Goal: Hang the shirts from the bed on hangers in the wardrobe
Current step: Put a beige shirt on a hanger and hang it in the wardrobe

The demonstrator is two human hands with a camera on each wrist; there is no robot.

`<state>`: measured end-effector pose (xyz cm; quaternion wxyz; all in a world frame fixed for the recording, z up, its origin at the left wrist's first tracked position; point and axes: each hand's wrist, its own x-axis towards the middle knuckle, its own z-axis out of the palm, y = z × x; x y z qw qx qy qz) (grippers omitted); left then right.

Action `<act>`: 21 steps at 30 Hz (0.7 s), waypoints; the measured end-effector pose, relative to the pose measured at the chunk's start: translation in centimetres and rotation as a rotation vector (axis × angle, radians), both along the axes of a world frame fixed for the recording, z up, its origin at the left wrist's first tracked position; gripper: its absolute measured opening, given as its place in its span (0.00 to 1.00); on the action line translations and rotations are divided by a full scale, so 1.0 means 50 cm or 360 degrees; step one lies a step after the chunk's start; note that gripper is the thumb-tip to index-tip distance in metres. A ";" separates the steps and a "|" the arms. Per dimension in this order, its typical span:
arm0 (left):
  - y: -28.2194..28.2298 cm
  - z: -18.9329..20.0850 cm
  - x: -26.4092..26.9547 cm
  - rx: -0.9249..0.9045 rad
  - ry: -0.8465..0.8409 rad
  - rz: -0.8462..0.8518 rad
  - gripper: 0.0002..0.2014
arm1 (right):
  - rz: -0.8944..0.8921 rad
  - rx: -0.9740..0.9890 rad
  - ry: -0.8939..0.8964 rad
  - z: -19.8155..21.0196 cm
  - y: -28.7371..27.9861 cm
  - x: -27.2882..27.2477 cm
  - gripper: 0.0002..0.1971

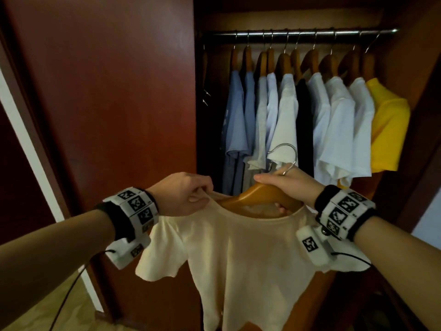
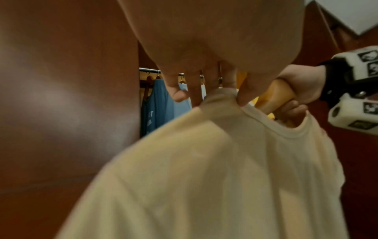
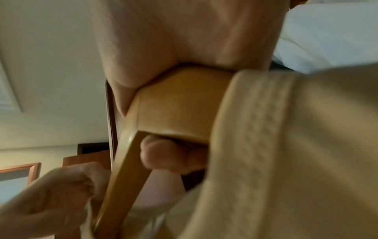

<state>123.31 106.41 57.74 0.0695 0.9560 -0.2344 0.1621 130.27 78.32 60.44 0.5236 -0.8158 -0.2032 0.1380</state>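
Note:
A cream T-shirt (image 1: pixel 243 254) hangs in front of me, before the open wardrobe. My left hand (image 1: pixel 186 194) pinches its collar at the left shoulder (image 2: pixel 220 100). My right hand (image 1: pixel 286 185) grips the middle of a wooden hanger (image 1: pixel 257 194), whose arms sit partly inside the neck opening. The hanger's metal hook (image 1: pixel 288 151) sticks up between my right fingers. In the right wrist view the hanger (image 3: pixel 174 103) lies against my palm, and the ribbed collar (image 3: pixel 255 129) crosses it. The left wrist view shows the shirt (image 2: pixel 204 177) draped below my fingers.
The wardrobe rail (image 1: pixel 303 33) carries several wooden hangers with blue, white, black and yellow shirts (image 1: pixel 389 125). At its left end, beside the blue shirts (image 1: pixel 236 115), the rail is bare. A red-brown wardrobe door (image 1: pixel 107 91) stands on the left.

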 end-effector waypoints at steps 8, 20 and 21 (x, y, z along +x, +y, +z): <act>-0.145 -0.023 0.014 -0.0628 0.0009 0.0097 0.28 | 0.0249 -0.0128 -0.0187 0.055 0.044 -0.009 0.29; -0.098 0.006 0.043 -0.0286 -0.0101 0.0308 0.17 | 0.0423 -0.0801 -0.0738 0.021 -0.141 0.049 0.13; -0.097 0.006 0.044 -0.0407 -0.0068 0.0280 0.17 | 0.0409 -0.0703 -0.0747 0.021 -0.150 0.051 0.12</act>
